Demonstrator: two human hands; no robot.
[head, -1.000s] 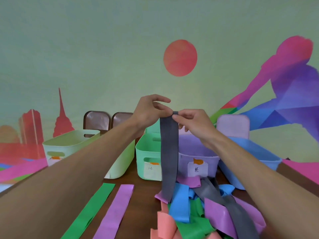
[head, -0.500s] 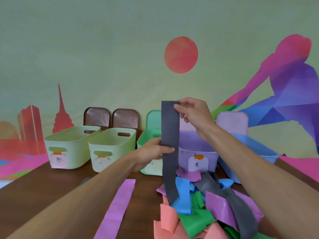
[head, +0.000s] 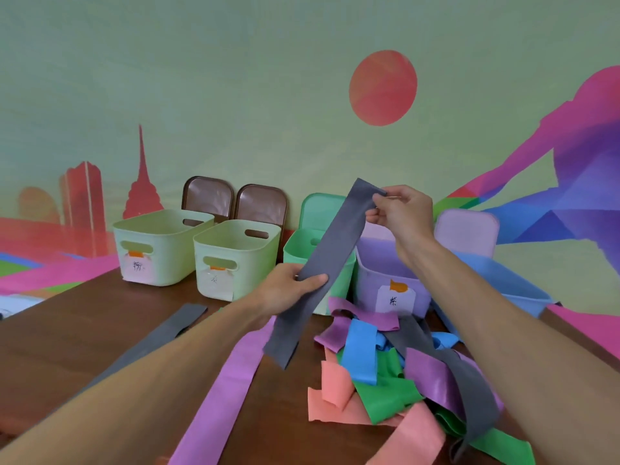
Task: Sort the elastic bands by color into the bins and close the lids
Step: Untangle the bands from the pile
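your fingers (head: 377, 209) on the right hand (head: 401, 213) pinch the top end of the grey band (head: 330, 256), and your left hand (head: 285, 292) closes thumb over fingers round its middle, so it slants tight from upper right to lower left with its free end hanging above the brown table (head: 67, 333). behind it stands a row of open bins: two pale green bins (head: 161, 250) (head: 235, 256) at the left with paper labels, then the mint green bin (head: 298, 250), partly hidden by the band, the purple bin (head: 379, 280) with its label, and the blue bin (head: 503, 280) behind your right forearm. lids lean upright against the wall behind them: two brown lids (head: 208, 196) (head: 261, 204), a green lid (head: 317, 209) and a lilac lid (head: 466, 229). the tangled pile of bands (head: 385, 374), blue, green, purple, salmon and grey, lies in front of the purple bin, with your right arm crossing over its far side. a long purple band (head: 228, 394) lies flat beside your left forearm, and another grey band (head: 174, 325) lies flat left of it, partly under that arm. half a second ago the held band hung straight down; now your left hand has pulled its middle leftward and lower, and your right hand has dropped a little.
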